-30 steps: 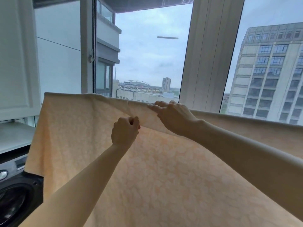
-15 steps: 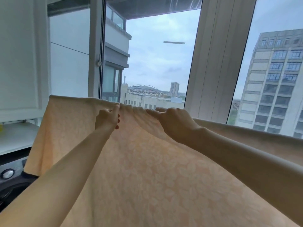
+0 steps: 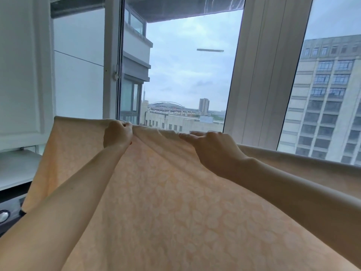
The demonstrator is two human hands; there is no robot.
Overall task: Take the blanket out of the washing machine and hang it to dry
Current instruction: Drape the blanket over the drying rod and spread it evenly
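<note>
Blanket (image 3: 175, 202): soft, limp, likely damp-heavy; we grip its top edge, left hand (image 3: 117, 136) clenched, right hand (image 3: 213, 147) pinching it.

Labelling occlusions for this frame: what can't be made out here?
- Head view: whatever carries the blanket along its top edge, rail or line, is covered by the cloth.
- Washing machine: only a corner shows; the frame's left edge and the blanket hide the door.
- Left hand: fingertips are buried in the bunched fold.
- Right hand: its underside is hidden, so pinching or pressing is unclear.
- Blanket's lower and right ends are cut off.
</note>
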